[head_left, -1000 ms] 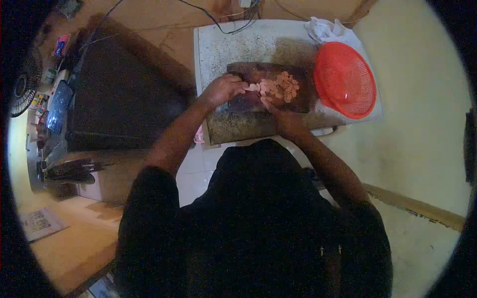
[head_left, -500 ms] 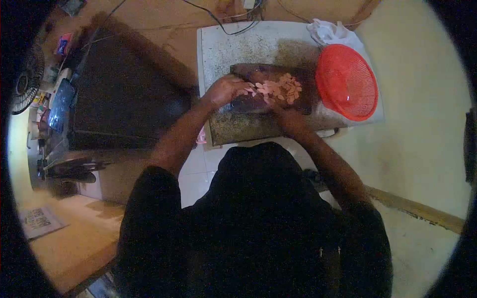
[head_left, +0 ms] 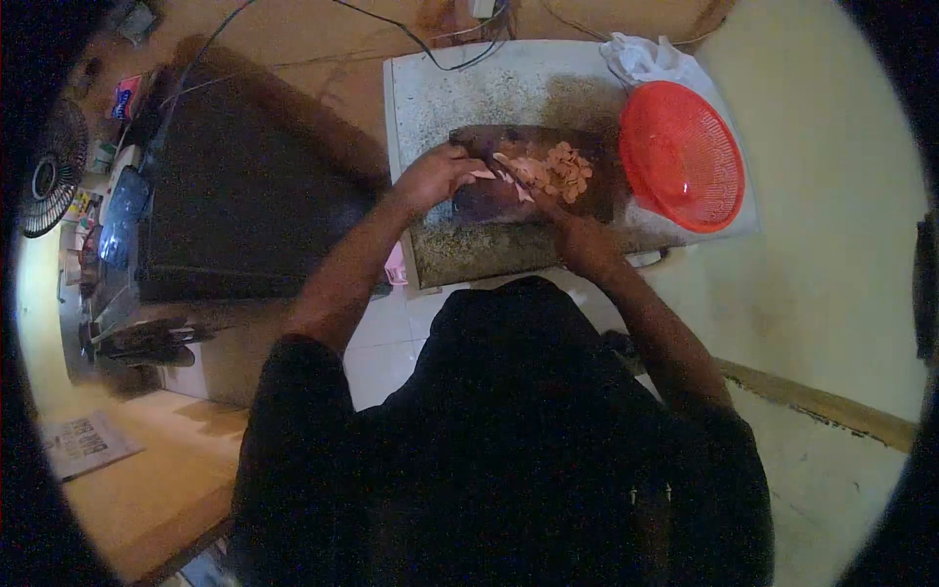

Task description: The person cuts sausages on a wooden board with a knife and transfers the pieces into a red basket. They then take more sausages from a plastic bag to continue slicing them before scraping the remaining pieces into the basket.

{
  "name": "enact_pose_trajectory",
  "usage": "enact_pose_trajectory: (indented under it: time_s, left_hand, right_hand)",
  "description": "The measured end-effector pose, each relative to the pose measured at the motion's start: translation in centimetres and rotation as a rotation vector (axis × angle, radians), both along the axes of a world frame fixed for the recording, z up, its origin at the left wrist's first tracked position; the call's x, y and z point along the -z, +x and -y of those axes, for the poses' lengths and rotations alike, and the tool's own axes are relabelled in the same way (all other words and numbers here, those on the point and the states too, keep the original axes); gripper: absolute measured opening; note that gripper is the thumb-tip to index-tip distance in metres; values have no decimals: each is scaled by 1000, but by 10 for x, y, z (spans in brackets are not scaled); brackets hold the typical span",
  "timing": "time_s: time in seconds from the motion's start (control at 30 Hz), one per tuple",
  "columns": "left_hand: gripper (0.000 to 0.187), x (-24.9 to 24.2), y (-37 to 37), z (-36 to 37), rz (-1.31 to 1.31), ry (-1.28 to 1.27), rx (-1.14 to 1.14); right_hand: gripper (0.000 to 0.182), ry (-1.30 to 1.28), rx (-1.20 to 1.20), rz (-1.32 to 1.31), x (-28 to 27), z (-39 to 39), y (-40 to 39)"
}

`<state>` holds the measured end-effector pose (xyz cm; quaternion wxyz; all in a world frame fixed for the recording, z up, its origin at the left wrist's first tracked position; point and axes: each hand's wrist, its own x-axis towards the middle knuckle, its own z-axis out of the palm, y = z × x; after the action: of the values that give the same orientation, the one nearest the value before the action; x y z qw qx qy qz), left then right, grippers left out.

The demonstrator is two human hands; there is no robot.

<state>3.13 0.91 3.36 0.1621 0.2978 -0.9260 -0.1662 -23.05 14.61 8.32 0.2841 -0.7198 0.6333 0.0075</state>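
Pinkish-orange thin slices [head_left: 569, 174], which look like sausage, lie in a loose pile on a dark cutting board [head_left: 479, 207]. At the board's left part my left hand [head_left: 435, 180] has its fingers closed on a pale pink piece of the same food [head_left: 482, 174]. My right hand [head_left: 585, 243] is at the board's near edge, closed around the handle of what looks like a knife [head_left: 518, 174]. Its narrow blade points up and left among the slices, close to my left fingers. Blur and dim light hide the exact edge of the blade.
A red plastic colander [head_left: 680, 157] stands right of the board on a speckled white surface [head_left: 460, 93], with a white plastic bag [head_left: 646, 61] behind it. A large dark box-like object [head_left: 254, 196] is at left. Cables [head_left: 411, 34] run along the back.
My left hand has shifted slightly left, away from the sliced pile. My right hand has moved slightly right and nearer, and the blade shows more plainly. The view has tilted a little.
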Motion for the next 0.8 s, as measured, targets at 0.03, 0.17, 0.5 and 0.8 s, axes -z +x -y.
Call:
enact_pose_trajectory:
  time_s: [0.03,0.17,0.5,0.8]
  left_hand:
    - [29,5,1,6,-23,19,34]
    - [30,7,8,12,-2,107,98]
    - [27,12,-6,8,-132,78,159]
    - [27,7,-6,10,-99,70,211]
  right_hand:
    - [72,-37,0,5,7,-4,-4]
    - [72,-51,59,-8,10,-12,-7]
    - [70,-65,-74,28,38,-11,-5]
    - [68,-148,-155,40,54,1,-6]
